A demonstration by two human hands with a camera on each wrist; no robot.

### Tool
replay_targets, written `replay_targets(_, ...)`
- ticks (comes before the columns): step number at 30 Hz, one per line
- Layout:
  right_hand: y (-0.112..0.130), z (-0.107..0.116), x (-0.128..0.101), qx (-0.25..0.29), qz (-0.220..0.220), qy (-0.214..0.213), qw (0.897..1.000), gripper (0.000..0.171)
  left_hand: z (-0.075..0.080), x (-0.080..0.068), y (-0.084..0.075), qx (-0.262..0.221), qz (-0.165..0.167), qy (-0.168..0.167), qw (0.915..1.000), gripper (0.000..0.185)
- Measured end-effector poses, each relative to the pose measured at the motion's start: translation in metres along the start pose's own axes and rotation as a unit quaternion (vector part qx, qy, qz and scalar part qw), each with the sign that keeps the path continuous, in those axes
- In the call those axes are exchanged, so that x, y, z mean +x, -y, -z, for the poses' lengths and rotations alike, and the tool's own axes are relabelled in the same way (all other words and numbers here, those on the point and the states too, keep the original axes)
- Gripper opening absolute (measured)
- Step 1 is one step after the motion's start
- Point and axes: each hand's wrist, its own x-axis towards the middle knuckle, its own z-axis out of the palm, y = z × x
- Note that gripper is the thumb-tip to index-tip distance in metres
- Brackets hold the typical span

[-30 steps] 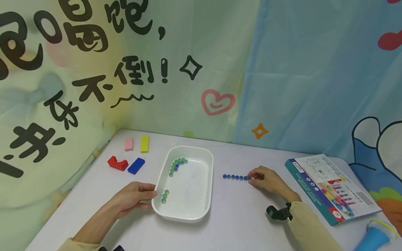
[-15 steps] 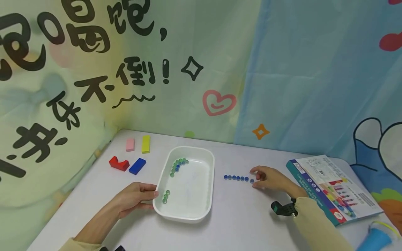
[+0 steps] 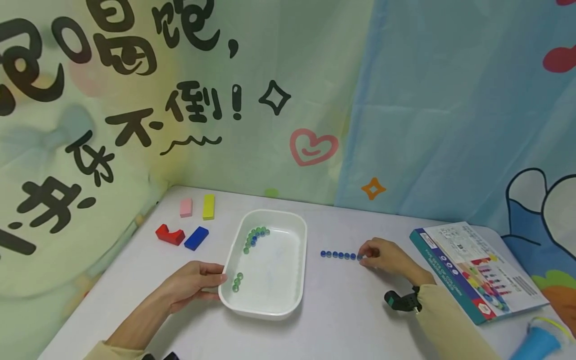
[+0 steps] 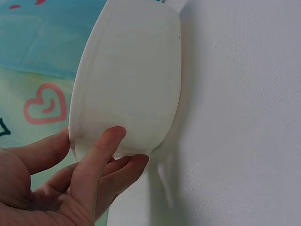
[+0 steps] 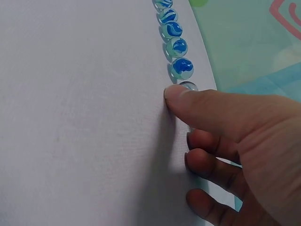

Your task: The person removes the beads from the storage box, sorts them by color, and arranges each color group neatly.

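My left hand (image 3: 193, 284) grips one white tray (image 3: 275, 280) by its near left side, thumb at the rim and the other fingers low against the outer wall. My right hand (image 3: 384, 257) pinches one marble (image 3: 359, 257), the end one of a blue row, with thumb and fingertips; in the right wrist view my thumb partly covers a marble there. Six more blue marbles (image 3: 335, 255) run leftward from it in a nearly straight line on the white table (image 3: 342, 320), to the right of the tray, making seven in all. Inside the tray I count about three green marbles (image 3: 237, 282) near my left thumb, and towards the far left a curved cluster (image 3: 253, 242) of green and blue ones, too crowded for me to count surely. Beyond my left hand lie four blocks: one red (image 3: 171, 237), one blue (image 3: 196, 238), one pink (image 3: 186, 207) and one yellow (image 3: 208, 207). On my right are one flat box (image 3: 481, 270) and, cut off at the corner, one blue object (image 3: 537, 344)
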Motion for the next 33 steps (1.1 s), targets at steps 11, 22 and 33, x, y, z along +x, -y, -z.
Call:
replay_targets(11,0.015,0.022,0.004,-0.017,0.012,0.039,0.999,0.031,-0.001,0.0,0.0,-0.01,-0.008,0.007,0.9999,0.054)
replay_targets(22,0.148,0.038,0.064,-0.023,0.116,0.059,0.991,0.032,0.003,-0.001,-0.001,-0.003,-0.009,0.006,0.9999,0.055)
replay_targets(33,0.205,-0.051,0.12,0.01,0.122,0.127,0.984,0.024,0.001,-0.001,0.0,-0.001,-0.002,0.005,1.0,0.06)
